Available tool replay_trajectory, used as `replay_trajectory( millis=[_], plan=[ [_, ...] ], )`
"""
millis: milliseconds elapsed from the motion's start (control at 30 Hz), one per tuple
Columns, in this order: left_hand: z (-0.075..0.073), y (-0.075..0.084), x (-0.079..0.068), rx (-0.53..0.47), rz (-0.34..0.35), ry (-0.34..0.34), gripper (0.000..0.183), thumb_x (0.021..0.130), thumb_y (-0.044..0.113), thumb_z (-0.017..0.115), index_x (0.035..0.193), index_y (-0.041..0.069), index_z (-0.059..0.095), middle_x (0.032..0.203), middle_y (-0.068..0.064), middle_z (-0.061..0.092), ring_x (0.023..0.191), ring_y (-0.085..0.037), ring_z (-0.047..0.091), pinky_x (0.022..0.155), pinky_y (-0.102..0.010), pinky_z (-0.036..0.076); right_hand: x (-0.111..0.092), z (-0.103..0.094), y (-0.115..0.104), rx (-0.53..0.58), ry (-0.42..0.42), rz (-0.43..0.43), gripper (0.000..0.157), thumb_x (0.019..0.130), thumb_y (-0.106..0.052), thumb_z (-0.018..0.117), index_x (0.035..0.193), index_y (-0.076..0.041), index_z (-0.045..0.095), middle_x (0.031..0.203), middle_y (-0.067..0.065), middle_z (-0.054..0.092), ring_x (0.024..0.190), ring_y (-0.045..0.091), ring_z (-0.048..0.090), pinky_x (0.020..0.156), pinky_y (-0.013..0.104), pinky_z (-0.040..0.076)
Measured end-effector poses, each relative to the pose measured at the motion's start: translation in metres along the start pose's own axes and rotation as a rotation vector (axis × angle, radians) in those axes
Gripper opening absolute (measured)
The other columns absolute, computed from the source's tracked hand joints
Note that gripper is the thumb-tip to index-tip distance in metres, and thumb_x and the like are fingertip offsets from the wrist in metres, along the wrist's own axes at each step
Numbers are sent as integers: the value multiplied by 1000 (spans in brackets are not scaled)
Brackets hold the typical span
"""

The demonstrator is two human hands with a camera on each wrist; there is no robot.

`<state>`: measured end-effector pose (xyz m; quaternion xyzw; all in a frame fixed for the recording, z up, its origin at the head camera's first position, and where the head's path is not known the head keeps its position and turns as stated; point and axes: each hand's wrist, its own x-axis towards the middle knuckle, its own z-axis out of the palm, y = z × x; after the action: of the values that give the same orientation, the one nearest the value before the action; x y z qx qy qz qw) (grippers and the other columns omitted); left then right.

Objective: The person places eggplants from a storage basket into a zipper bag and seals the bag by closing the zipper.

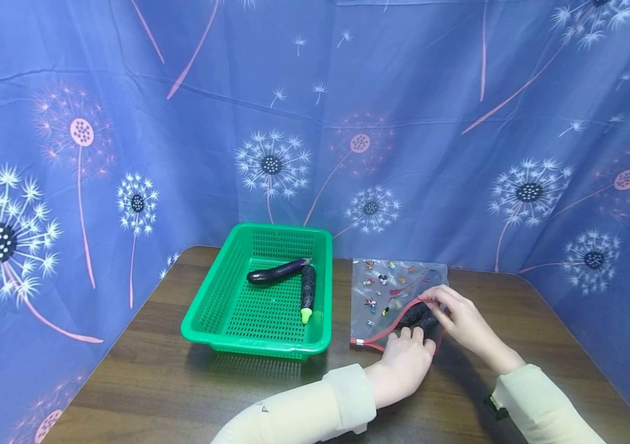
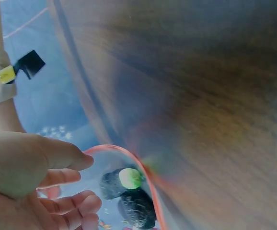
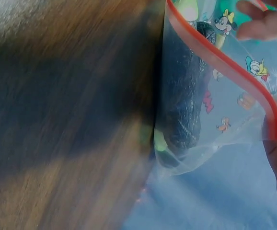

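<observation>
A clear zip bag (image 1: 367, 308) with a red seal and cartoon prints lies on the table, its mouth parted. Inside are dark, bumpy, long vegetables (image 3: 184, 105); one pale green end (image 2: 130, 178) faces the mouth in the left wrist view. My right hand (image 1: 464, 324) pinches the far edge of the red seal (image 3: 234, 72), lifting it. At the near side of the mouth is my left hand (image 1: 406, 364); its fingers (image 2: 69, 206) are loosely bent, with nothing seen between them and the thumb. The bag's far contents are partly hidden by the hands.
Left of the bag stands a green plastic basket (image 1: 195, 308). It holds a glossy purple eggplant (image 1: 276, 273) and a dark bumpy vegetable (image 1: 308, 290) with a pale green end. A blue dandelion-print cloth (image 1: 431, 154) hangs behind the wooden table (image 1: 142, 376).
</observation>
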<state>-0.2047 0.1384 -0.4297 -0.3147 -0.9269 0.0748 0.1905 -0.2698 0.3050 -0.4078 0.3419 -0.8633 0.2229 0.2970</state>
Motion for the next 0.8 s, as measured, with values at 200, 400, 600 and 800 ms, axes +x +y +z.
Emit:
replay_trajectory(
  millis=[200, 400, 600, 800],
  plan=[
    [-11, -7, -13, -10, 79, -3, 23, 83, 36, 67, 102, 29, 57, 99, 5, 53, 85, -11, 52, 57, -26, 39, 0, -2, -1, -29, -30, -15, 35, 78, 9, 67, 103, -15, 66, 103, -7, 62, 91, 5, 56, 77, 18, 39],
    [-25, -14, -27, -4, 146, 12, 26, 83, 35, 68, 103, 27, 54, 96, 4, 53, 81, -11, 52, 51, -24, 36, -2, -3, -2, -46, -27, -43, 37, 76, 9, 68, 103, -16, 67, 105, -4, 61, 89, 6, 55, 75, 19, 39],
    [-41, -23, -37, -55, 153, 20, 27, 81, 33, 70, 102, 27, 54, 97, 4, 52, 82, -11, 52, 51, -24, 36, -2, -2, -2, -27, -13, -73, 40, 74, 12, 68, 104, -15, 67, 105, -1, 62, 88, 5, 55, 74, 17, 38],
    [-45, -36, -43, -103, 135, 16, 38, 74, 41, 75, 102, 26, 54, 98, 4, 51, 82, -11, 51, 53, -24, 37, -2, -1, -3, -7, 11, -93, 40, 72, 13, 68, 102, -14, 68, 103, -3, 63, 94, 7, 57, 83, 13, 37]
  ],
)
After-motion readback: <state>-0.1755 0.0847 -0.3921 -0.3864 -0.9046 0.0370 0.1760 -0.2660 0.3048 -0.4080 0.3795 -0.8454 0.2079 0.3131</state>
